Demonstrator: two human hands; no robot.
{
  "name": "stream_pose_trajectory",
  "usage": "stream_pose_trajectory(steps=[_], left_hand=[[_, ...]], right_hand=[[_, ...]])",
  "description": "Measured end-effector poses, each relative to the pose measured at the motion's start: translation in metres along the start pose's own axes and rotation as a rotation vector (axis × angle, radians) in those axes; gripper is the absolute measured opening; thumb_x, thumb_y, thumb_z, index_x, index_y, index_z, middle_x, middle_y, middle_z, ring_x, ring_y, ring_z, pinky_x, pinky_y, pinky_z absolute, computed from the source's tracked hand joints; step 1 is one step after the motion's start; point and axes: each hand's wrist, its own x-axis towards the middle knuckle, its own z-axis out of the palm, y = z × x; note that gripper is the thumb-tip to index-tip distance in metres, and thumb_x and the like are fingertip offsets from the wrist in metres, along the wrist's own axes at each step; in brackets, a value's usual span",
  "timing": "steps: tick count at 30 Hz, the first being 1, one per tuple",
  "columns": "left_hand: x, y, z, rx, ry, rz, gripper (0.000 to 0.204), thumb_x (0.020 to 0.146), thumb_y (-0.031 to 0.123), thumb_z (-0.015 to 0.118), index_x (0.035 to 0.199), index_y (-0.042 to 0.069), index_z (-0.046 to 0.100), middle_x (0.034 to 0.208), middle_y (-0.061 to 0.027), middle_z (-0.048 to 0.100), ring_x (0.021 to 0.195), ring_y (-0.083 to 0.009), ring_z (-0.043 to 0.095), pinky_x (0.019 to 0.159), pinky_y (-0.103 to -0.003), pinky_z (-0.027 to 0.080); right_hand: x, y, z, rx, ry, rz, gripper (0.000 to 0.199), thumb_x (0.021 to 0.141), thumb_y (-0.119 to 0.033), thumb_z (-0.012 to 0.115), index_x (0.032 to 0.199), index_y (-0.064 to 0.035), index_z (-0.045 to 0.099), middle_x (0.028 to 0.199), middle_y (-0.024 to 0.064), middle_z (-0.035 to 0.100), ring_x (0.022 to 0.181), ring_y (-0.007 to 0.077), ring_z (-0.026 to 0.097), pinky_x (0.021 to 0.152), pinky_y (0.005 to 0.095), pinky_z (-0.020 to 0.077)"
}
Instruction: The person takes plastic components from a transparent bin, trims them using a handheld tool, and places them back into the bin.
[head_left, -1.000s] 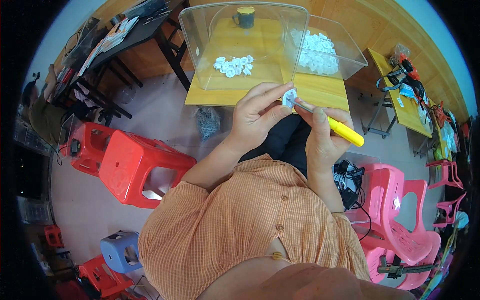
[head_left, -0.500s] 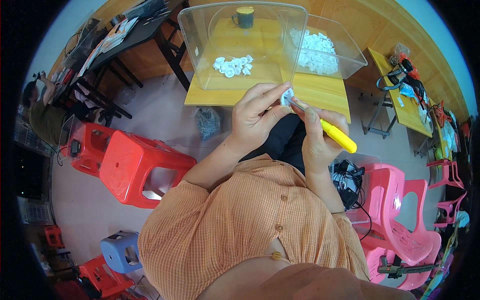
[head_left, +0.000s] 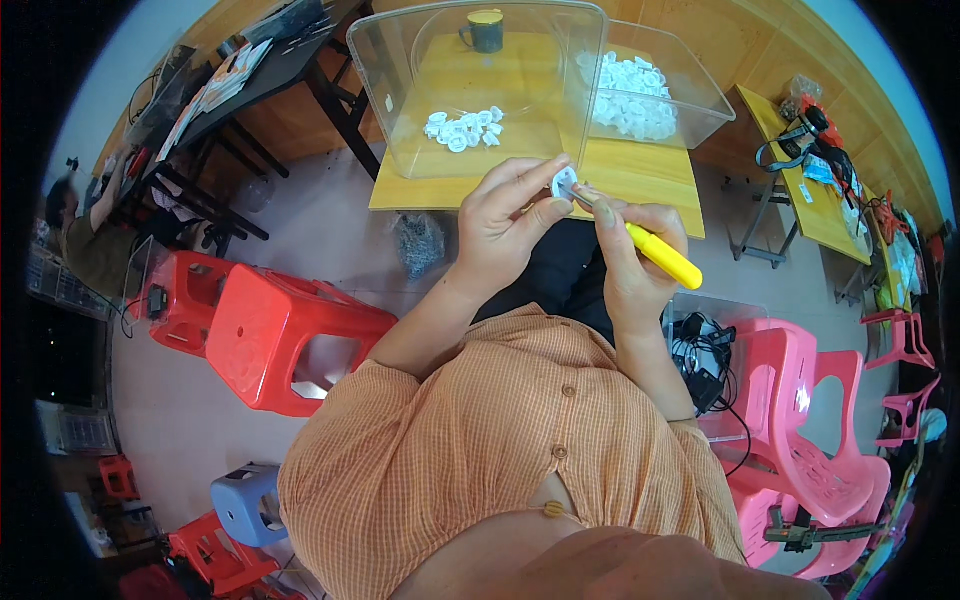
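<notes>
My left hand (head_left: 507,217) pinches a small white plastic part (head_left: 563,183) between thumb and fingers, raised above the near edge of the table. In my right hand (head_left: 638,250) is a tool with a yellow handle (head_left: 668,260) and a thin metal shaft (head_left: 583,197). The shaft's tip meets the open face of the white part; the exact kind of tip is hidden there. Beyond my hands a clear plastic bin (head_left: 385,120) holds a small pile of similar white parts (head_left: 463,130). Another clear bin (head_left: 712,118), at the right, contains many more white parts (head_left: 632,98).
A dark mug with a yellow lid (head_left: 486,32) stands at the back of the yellow table (head_left: 640,180). Red stools (head_left: 262,335) are on my left, pink chairs (head_left: 800,430) and a box of black cables (head_left: 700,355) on my right. A bag (head_left: 418,245) lies under the table.
Both hands have shifted slightly left with the white part and the yellow-handled tool. The grips look the same, and the tool's tip stays at the part. The person at far left has moved an arm.
</notes>
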Motion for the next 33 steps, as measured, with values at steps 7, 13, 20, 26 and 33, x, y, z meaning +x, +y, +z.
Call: stream_pose_trajectory(steps=[7,13,20,26,33], left_hand=[[0.004,0.002,0.003,-0.164,-0.031,-0.071,0.038,0.084,0.006,0.067,0.12,0.001,0.06,0.106,-0.0082,0.059,0.093,-0.0135,0.059,0.081,-0.023,0.047],[0.004,0.006,-0.002,-0.24,-0.053,-0.122,0.036,0.086,0.008,0.066,0.12,0.0,0.06,0.107,-0.0086,0.059,0.098,-0.0145,0.057,0.086,-0.024,0.045],[0.006,0.01,-0.009,-0.216,-0.07,-0.142,0.035,0.086,0.008,0.065,0.119,0.0,0.06,0.105,-0.0085,0.06,0.096,-0.0142,0.057,0.083,-0.024,0.045],[0.008,0.008,-0.007,-0.412,-0.137,-0.209,0.032,0.088,0.006,0.062,0.119,-0.002,0.059,0.102,-0.0064,0.058,0.093,-0.0132,0.057,0.08,-0.023,0.047],[0.007,0.004,-0.003,-0.602,-0.147,-0.282,0.032,0.091,0.006,0.057,0.122,-0.002,0.056,0.101,-0.0055,0.057,0.09,-0.0124,0.057,0.082,-0.025,0.046]], right_hand=[[0.009,-0.002,-0.014,0.034,-0.072,0.06,0.009,0.084,0.003,0.065,0.088,0.0017,0.057,0.092,0.0154,0.067,0.09,0.0192,0.066,0.079,0.0261,0.0513],[0.007,-0.002,-0.011,0.061,-0.089,-0.041,0.012,0.083,0.005,0.064,0.091,0.0006,0.056,0.094,0.0173,0.068,0.091,0.0221,0.067,0.08,0.0285,0.0521],[0.011,0.002,-0.011,-0.225,-0.207,-0.385,0.021,0.074,0.005,0.07,0.088,-0.0005,0.056,0.096,0.0194,0.068,0.094,0.0299,0.068,0.081,0.0327,0.0533],[0.014,0.003,-0.017,-0.181,-0.238,-0.355,0.02,0.074,0.006,0.07,0.087,-0.0005,0.056,0.096,0.0199,0.068,0.092,0.0294,0.068,0.08,0.0327,0.0534],[0.01,0.006,-0.012,-0.074,-0.14,-0.282,0.015,0.078,0.006,0.067,0.087,0.001,0.056,0.095,0.0208,0.068,0.091,0.0277,0.068,0.081,0.0337,0.0533]])
